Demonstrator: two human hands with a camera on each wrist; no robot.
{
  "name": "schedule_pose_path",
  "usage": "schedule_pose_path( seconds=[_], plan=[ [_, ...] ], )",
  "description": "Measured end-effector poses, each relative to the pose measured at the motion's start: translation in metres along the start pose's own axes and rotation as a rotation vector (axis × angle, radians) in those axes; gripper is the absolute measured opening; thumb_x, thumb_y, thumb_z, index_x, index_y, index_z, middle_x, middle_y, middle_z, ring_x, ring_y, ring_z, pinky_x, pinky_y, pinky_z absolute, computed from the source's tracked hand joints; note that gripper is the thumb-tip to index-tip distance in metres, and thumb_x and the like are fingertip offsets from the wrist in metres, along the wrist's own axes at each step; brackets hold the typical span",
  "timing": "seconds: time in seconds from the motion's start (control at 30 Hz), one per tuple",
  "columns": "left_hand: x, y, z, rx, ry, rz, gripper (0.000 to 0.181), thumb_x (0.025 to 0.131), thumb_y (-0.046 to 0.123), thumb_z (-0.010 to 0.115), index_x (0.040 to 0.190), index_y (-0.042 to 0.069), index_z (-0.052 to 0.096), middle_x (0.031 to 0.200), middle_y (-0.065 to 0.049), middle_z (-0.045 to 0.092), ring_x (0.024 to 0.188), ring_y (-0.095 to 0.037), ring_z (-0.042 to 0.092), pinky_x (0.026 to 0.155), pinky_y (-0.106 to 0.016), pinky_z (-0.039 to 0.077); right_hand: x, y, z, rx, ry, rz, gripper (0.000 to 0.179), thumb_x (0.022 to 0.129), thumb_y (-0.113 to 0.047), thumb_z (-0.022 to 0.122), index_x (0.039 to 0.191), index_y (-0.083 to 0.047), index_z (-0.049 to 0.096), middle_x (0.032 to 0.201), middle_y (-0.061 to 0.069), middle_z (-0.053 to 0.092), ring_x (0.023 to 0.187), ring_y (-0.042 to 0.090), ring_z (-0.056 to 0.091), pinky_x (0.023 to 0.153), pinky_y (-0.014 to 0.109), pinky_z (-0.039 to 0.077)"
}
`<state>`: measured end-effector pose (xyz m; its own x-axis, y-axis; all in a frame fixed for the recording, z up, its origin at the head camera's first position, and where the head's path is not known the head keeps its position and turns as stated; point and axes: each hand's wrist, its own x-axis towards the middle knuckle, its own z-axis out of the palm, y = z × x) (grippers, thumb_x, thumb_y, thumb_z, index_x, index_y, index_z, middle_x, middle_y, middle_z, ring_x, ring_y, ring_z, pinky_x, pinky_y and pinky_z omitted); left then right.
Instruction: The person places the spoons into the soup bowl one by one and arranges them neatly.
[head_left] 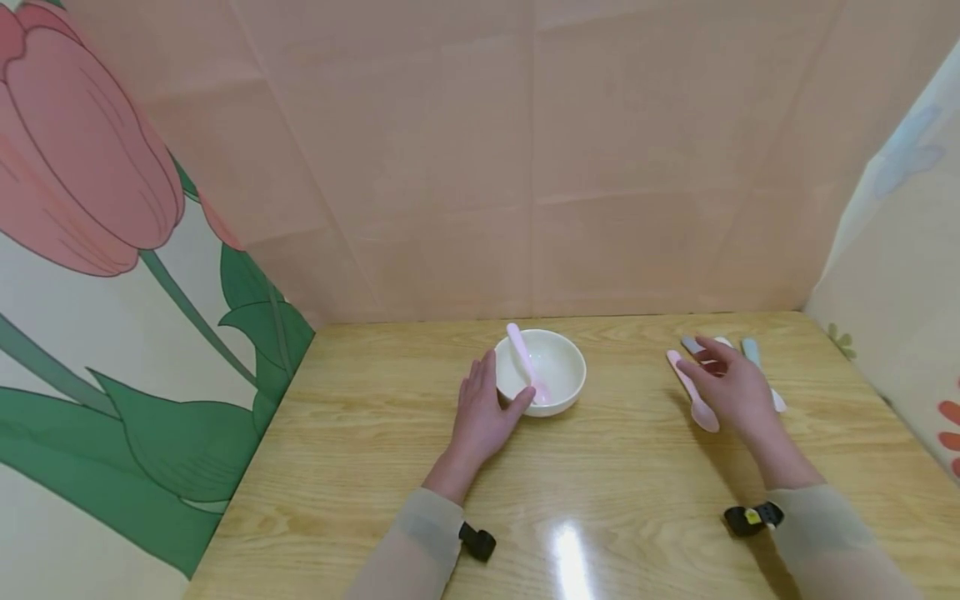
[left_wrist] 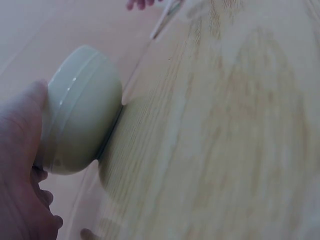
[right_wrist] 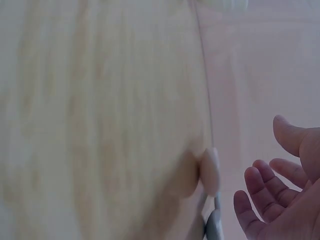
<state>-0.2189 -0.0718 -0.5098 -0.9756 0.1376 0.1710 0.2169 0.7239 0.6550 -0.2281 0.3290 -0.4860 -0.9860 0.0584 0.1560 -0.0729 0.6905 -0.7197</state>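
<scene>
A white bowl [head_left: 562, 358] stands on the table, and a pink spoon [head_left: 521, 350] leans in it with its handle over the far rim. My left hand [head_left: 483, 417] holds the bowl's left side, thumb at the near rim; the left wrist view shows the bowl [left_wrist: 85, 110] beside that thumb. Over at the right, my right hand [head_left: 735, 392] hovers with fingers loosely bent and nothing in them. Its thumb is near the handle of a second pink spoon [head_left: 703, 412]. Partly hidden behind this hand lie a grey utensil [head_left: 688, 343] and a blue-green handle [head_left: 751, 350].
The wooden table [head_left: 360, 467] meets a pink cloth backdrop [head_left: 420, 167] at its far edge. A tulip-print panel [head_left: 187, 442] borders the left side, and a pale printed panel [head_left: 892, 292] the right. Light glares on the table front.
</scene>
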Motion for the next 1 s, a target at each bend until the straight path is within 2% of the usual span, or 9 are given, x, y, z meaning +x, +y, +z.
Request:
schedule_pose_path(
  seconds=[0.1, 0.17, 0.27, 0.33, 0.43, 0.8, 0.9, 1.0],
  plan=[
    [0.0, 0.0, 0.0, -0.002, 0.001, -0.002, 0.106, 0.106, 0.074, 0.054, 0.177, 0.005, 0.016, 0.18, -0.022, 0.025, 0.168, -0.038, 0.016, 0.135, -0.058, 0.014, 0.0, 0.006, -0.001, -0.014, 0.005, -0.014, 0.072, 0.112, -0.042, 0.067, 0.164, 0.004, 0.047, 0.138, 0.029, 0.066, 0.125, 0.047, 0.063, 0.082, 0.025, 0.046],
    [0.0, 0.0, 0.0, -0.002, -0.002, -0.007, 0.107, 0.106, 0.074, 0.054, 0.177, 0.006, 0.015, 0.18, -0.022, 0.025, 0.168, -0.038, 0.015, 0.135, -0.057, 0.013, 0.0, 0.009, -0.002, -0.023, 0.008, -0.018, 0.07, 0.112, -0.04, 0.068, 0.161, 0.006, 0.049, 0.136, 0.029, 0.068, 0.124, 0.047, 0.064, 0.082, 0.025, 0.045],
    [0.0, -0.001, 0.0, -0.002, -0.001, -0.008, 0.107, 0.105, 0.075, 0.054, 0.177, 0.006, 0.015, 0.18, -0.022, 0.025, 0.168, -0.038, 0.015, 0.135, -0.057, 0.013, 0.0, 0.012, -0.003, -0.038, -0.004, -0.01, 0.07, 0.112, -0.041, 0.067, 0.159, 0.007, 0.051, 0.135, 0.029, 0.069, 0.123, 0.048, 0.064, 0.087, 0.036, 0.047],
    [0.0, -0.001, 0.0, -0.002, -0.001, -0.008, 0.107, 0.105, 0.075, 0.054, 0.177, 0.006, 0.015, 0.18, -0.022, 0.025, 0.168, -0.039, 0.016, 0.135, -0.057, 0.013, 0.001, 0.013, -0.004, -0.046, -0.018, -0.002, 0.071, 0.112, -0.043, 0.066, 0.16, 0.007, 0.05, 0.136, 0.03, 0.068, 0.124, 0.049, 0.063, 0.09, 0.048, 0.049],
    [0.0, 0.0, 0.0, -0.008, 0.001, -0.004, 0.107, 0.106, 0.074, 0.055, 0.177, 0.005, 0.015, 0.18, -0.022, 0.025, 0.168, -0.04, 0.017, 0.135, -0.057, 0.013, 0.003, 0.016, -0.005, -0.062, -0.032, 0.002, 0.072, 0.112, -0.043, 0.066, 0.16, 0.008, 0.049, 0.135, 0.03, 0.069, 0.124, 0.05, 0.064, 0.091, 0.052, 0.049],
    [0.0, 0.001, 0.0, -0.01, -0.004, -0.012, 0.107, 0.105, 0.075, 0.054, 0.178, 0.007, 0.013, 0.181, -0.021, 0.024, 0.169, -0.037, 0.014, 0.136, -0.055, 0.011, 0.007, 0.024, -0.005, -0.081, -0.068, 0.006, 0.07, 0.111, -0.039, 0.07, 0.157, 0.01, 0.051, 0.126, 0.026, 0.072, 0.12, 0.045, 0.067, 0.079, 0.023, 0.046],
    [0.0, 0.001, 0.001, -0.012, 0.0, -0.009, 0.107, 0.106, 0.075, 0.054, 0.177, 0.007, 0.014, 0.18, -0.022, 0.024, 0.168, -0.038, 0.015, 0.135, -0.056, 0.012, 0.007, 0.023, -0.006, -0.084, -0.073, 0.002, 0.068, 0.111, -0.036, 0.071, 0.156, 0.011, 0.052, 0.124, 0.026, 0.072, 0.117, 0.044, 0.068, 0.076, 0.019, 0.045],
    [0.0, 0.001, 0.001, -0.013, 0.001, -0.008, 0.106, 0.106, 0.074, 0.055, 0.177, 0.006, 0.015, 0.18, -0.022, 0.024, 0.168, -0.038, 0.015, 0.135, -0.056, 0.012, 0.008, 0.023, -0.005, -0.098, -0.074, -0.002, 0.066, 0.11, -0.034, 0.073, 0.154, 0.012, 0.054, 0.121, 0.024, 0.073, 0.112, 0.039, 0.068, 0.076, 0.02, 0.046]
  ],
)
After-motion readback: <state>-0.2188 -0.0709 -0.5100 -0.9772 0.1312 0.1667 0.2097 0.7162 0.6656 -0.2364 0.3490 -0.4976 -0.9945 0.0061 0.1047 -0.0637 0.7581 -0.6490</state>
